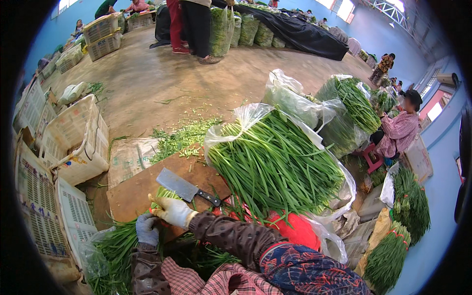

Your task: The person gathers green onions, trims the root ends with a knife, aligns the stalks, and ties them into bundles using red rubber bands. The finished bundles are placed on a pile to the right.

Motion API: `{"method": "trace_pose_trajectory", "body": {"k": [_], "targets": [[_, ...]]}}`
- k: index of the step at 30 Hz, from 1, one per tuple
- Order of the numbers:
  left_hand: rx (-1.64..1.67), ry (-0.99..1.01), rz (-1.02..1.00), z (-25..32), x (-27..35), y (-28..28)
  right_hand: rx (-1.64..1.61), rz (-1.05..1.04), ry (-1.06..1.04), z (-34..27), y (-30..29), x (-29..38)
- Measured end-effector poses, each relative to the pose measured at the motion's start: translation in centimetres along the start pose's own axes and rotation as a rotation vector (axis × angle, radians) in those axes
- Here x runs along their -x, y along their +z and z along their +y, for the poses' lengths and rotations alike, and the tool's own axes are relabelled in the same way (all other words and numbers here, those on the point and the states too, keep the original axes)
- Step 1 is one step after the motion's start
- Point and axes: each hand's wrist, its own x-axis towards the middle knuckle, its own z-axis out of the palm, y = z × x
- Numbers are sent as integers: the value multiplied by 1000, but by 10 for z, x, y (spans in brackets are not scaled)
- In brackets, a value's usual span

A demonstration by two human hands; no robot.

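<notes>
My left hand (147, 229), in a grey-blue glove, is closed round a bunch of green garlic chives (116, 249) at the near edge of a brown wooden board (142, 195). The leaves trail to the lower left, and the pale stem ends point away from me. Across those stems lies my right hand (173, 211), in a white and yellowed glove, gripping the same bunch. A bit of red band shows between the hands; the rest is hidden. On the board, beyond my right hand, a cleaver (186, 188) lies flat, its dark handle toward the right.
A large heap of loose chives (276, 158) in clear plastic lies right of the board. Cut stem scraps (184, 138) litter the floor beyond. Plastic crates (79, 147) stand at left. Banded bunches (389, 254) rest at right, near a seated person (398, 125).
</notes>
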Motion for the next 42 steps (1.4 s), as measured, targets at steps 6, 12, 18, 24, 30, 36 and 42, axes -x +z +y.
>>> {"method": "trace_pose_trajectory", "body": {"k": [6, 12, 18, 24, 30, 36, 42], "targets": [[129, 47, 89, -1, 4, 4, 330, -159, 178, -11, 3, -36], [178, -125, 149, -2, 5, 2, 382, -7, -63, 14, 7, -19], [251, -531, 145, -17, -14, 12, -61, 98, -196, 36, 39, 12], [-68, -401, 147, -15, -38, 20, 372, 85, -213, 39, 38, 21], [-120, -280, 91, 2, -40, -2, 492, -189, -137, 49, 3, 54], [-243, -364, -368, 37, -48, -20, 382, 463, -261, 70, -80, 43], [-360, -428, -498, 53, -55, -28, 855, 77, 159, 85, -100, 27]]}}
